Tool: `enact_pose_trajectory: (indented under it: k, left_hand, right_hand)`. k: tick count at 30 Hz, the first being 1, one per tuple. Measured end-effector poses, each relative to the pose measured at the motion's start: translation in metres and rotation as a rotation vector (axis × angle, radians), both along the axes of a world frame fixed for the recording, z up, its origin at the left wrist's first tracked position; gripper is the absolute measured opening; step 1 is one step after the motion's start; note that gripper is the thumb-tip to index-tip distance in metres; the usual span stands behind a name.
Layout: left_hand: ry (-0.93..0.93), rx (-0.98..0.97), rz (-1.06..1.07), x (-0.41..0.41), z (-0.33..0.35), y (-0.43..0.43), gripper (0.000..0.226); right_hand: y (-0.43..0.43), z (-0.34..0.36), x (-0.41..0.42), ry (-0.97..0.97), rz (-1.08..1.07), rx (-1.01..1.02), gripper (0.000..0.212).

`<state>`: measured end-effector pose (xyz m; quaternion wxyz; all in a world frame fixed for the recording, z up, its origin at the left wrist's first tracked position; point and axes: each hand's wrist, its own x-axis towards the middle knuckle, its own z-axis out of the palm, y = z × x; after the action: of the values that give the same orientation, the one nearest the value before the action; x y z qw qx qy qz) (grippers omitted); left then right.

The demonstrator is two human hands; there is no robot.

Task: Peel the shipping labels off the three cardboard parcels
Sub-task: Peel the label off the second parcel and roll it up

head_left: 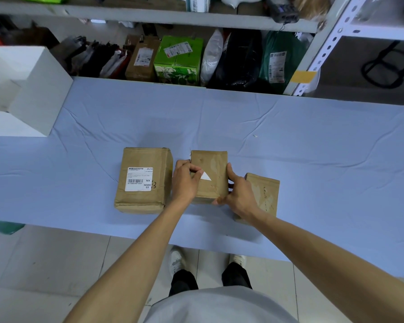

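**Label peel, middle parcel in hand**

Three cardboard parcels in a row near the front edge of the table (289,141), on pale blue cloth.

Left parcel (144,180): largest. Label (139,179) flat on top face, white, barcode and black print, all corners down. Untouched.

Middle parcel (211,177): just beside left parcel, narrow gap between. Top face mostly bare brown, lighter patches showing. White scrap (206,176) on top, triangular, point toward far-right; unclear whether lifted or stuck flat.

Right parcel (262,194): slightly nearer than the middle one, just beside it. Top face bare, pale scuffed patches, no print visible. Near-left corner hidden behind right forearm.

Left hand (184,180): at left edge of middle parcel, fingers curled in, thumb and fingertip pinched narrow at the edge of the white scrap. Holding the scrap, as far as visible.

Right hand (239,194): wrapped on right side and near-right corner of middle parcel, thumb up along the top edge, fingers down the side. Closed on the parcel. Sits between middle and right parcels, back of hand touching or nearly touching the right one; cannot tell which.

White box (28,89) at far-left of table, well apart from parcels. Shelf (149,16) behind table, packed with bags and boxes, green carton (177,59) among them.
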<state>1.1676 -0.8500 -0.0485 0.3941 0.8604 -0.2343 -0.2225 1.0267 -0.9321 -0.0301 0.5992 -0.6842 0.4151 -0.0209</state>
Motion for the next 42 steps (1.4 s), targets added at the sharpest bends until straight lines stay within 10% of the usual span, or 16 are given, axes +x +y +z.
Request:
enact_pose_trajectory:
  k: [42]
  left_hand:
    - [0.101, -0.022, -0.065, 0.0011, 0.0055, 0.0043, 0.007]
  right_hand:
    - [0.0016, 0.0038, 0.0010, 0.005, -0.013, 0.003, 0.122]
